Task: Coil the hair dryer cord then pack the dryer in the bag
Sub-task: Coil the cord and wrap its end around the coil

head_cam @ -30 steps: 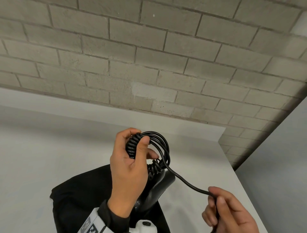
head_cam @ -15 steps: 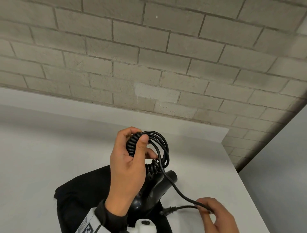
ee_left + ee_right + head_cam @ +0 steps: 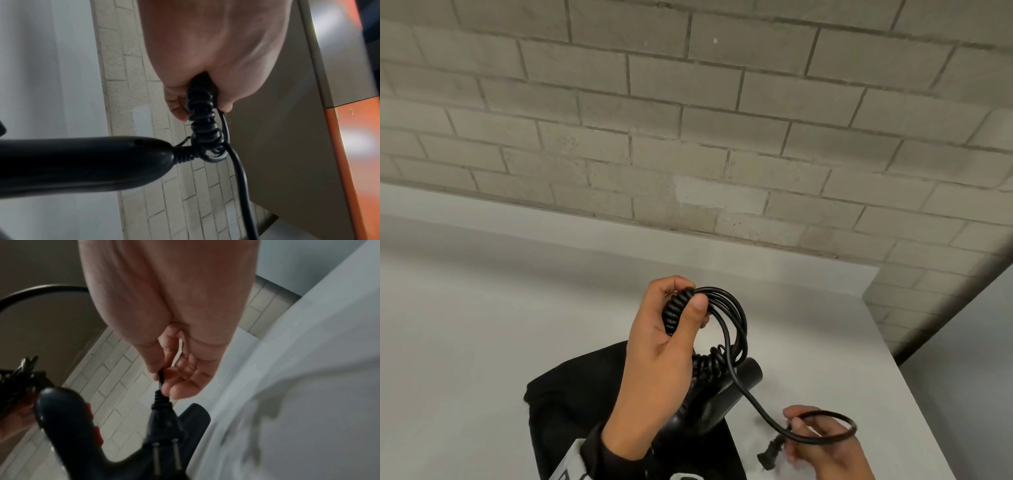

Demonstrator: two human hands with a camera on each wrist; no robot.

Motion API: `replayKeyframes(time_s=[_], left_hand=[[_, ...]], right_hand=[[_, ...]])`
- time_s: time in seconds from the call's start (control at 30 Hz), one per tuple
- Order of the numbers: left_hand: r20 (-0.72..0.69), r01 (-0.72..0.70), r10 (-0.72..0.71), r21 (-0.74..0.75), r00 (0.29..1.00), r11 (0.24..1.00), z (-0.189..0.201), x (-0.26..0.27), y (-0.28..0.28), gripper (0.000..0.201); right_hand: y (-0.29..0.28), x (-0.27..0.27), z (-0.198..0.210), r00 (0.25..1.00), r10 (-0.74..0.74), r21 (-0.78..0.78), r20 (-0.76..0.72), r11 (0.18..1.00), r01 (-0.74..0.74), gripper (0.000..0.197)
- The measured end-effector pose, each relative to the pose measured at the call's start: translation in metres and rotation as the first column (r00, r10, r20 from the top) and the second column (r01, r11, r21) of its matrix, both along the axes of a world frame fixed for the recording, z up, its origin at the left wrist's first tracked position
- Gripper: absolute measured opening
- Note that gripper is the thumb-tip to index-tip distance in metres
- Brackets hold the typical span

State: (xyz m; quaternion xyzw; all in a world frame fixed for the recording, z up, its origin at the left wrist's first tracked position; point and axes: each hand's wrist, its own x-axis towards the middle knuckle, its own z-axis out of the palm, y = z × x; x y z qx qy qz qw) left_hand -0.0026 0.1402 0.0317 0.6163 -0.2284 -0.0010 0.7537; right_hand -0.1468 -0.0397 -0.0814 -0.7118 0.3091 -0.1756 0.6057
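I'm finishing the coil: my left hand (image 3: 654, 346) grips the cord (image 3: 726, 315) loops above the dryer (image 3: 717, 399) and bag (image 3: 565, 404), near the desk's (image 3: 482, 325) front edge. My right hand (image 3: 822, 448) pinches the tail by the plug (image 3: 770, 454); next I'd wrap it on.

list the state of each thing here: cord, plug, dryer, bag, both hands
cord: mostly coiled, last stretch loose
plug: unplugged, dangling just below the right fingers
hair dryer: out of the bag, hanging from the coil
bag: flat on the table, nothing packed
left hand: grips the coil
right hand: pinches the cord near the plug
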Motion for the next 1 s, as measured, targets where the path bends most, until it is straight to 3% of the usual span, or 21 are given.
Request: replayKeyframes(time_s=[0.07,0.13,0.23,0.27,0.3,0.33,0.37,0.4,0.47,0.53,0.6,0.67,0.73,0.83,0.87,0.93,1.0], left_hand=[[0.004,-0.021,0.021,0.021,1.0,1.0,0.0,0.001,0.001,0.021],[0.011,-0.035,0.035,0.037,0.999,0.999,0.0,0.0,0.0,0.022],[0.03,-0.052,0.05,0.067,0.998,0.996,0.002,-0.002,-0.004,0.016],[0.036,-0.055,0.052,0.079,0.998,0.995,0.003,-0.004,-0.005,0.015],[0.047,-0.055,0.051,0.09,0.998,0.994,0.003,-0.006,-0.006,0.014],[0.063,-0.054,0.047,0.102,0.997,0.993,0.004,-0.008,-0.007,0.015],[0.082,-0.052,0.043,0.112,0.996,0.992,0.004,-0.01,-0.008,0.015],[0.102,-0.049,0.037,0.117,0.994,0.992,0.005,-0.013,-0.009,0.015],[0.14,-0.044,0.025,0.131,0.99,0.99,0.007,-0.018,-0.01,0.014],[0.196,-0.056,0.023,0.167,0.98,0.984,0.009,-0.021,-0.01,0.014],[0.265,-0.076,0.018,0.211,0.964,0.975,0.009,-0.02,-0.007,0.014],[0.331,-0.095,0.008,0.246,0.943,0.965,0.009,-0.018,-0.005,0.013],[0.373,-0.096,-0.014,0.275,0.928,0.957,0.008,-0.017,-0.003,0.015],[0.388,-0.062,-0.062,0.3,0.92,0.952,0.006,-0.016,-0.001,0.019],[0.397,-0.053,-0.078,0.307,0.915,0.95,0.007,-0.016,0.0,0.02],[0.43,-0.033,-0.113,0.32,0.896,0.947,0.007,-0.016,0.003,0.02],[0.447,0.004,-0.159,0.329,0.88,0.944,0.008,-0.017,0.006,0.026]], right_hand=[[0.0,-0.006,0.009,0.997,0.041,-0.095,-0.072,0.994,-0.047,0.03],[0.005,-0.003,0.029,0.968,0.094,-0.084,-0.231,0.99,-0.116,0.042],[0.023,0.005,0.061,0.95,0.148,0.212,-0.276,0.973,-0.09,0.016],[0.034,0.0,0.073,0.925,0.265,0.283,-0.274,0.941,-0.185,0.031],[0.036,-0.005,0.065,0.902,0.384,0.256,-0.199,0.909,-0.33,0.056],[0.039,0.0,0.07,0.835,0.512,0.234,-0.201,0.853,-0.467,0.065],[0.048,0.007,0.08,0.797,0.568,0.198,-0.205,0.822,-0.534,0.056],[0.056,0.013,0.092,0.784,0.574,0.192,-0.235,0.819,-0.541,0.045],[0.071,0.015,0.109,0.834,0.508,0.118,-0.215,0.861,-0.495,0.034],[0.082,0.01,0.11,0.904,0.378,-0.185,-0.2,0.892,-0.414,0.031],[0.085,0.003,0.121,0.915,0.252,-0.561,-0.314,0.728,-0.393,0.031],[0.08,0.001,0.139,0.973,0.121,-0.824,-0.196,0.518,-0.231,0.039],[0.073,-0.001,0.149,0.985,0.147,-0.948,-0.088,0.293,-0.129,0.045],[0.059,0.0,0.178,0.961,0.254,-0.992,-0.112,0.032,-0.124,0.03],[0.053,0.003,0.19,0.947,0.296,-0.992,-0.123,0.001,-0.129,0.028],[0.044,0.011,0.206,0.905,0.403,-0.987,-0.139,0.015,-0.159,0.026],[0.035,0.024,0.216,0.84,0.526,-0.97,-0.133,0.104,-0.219,0.023]])
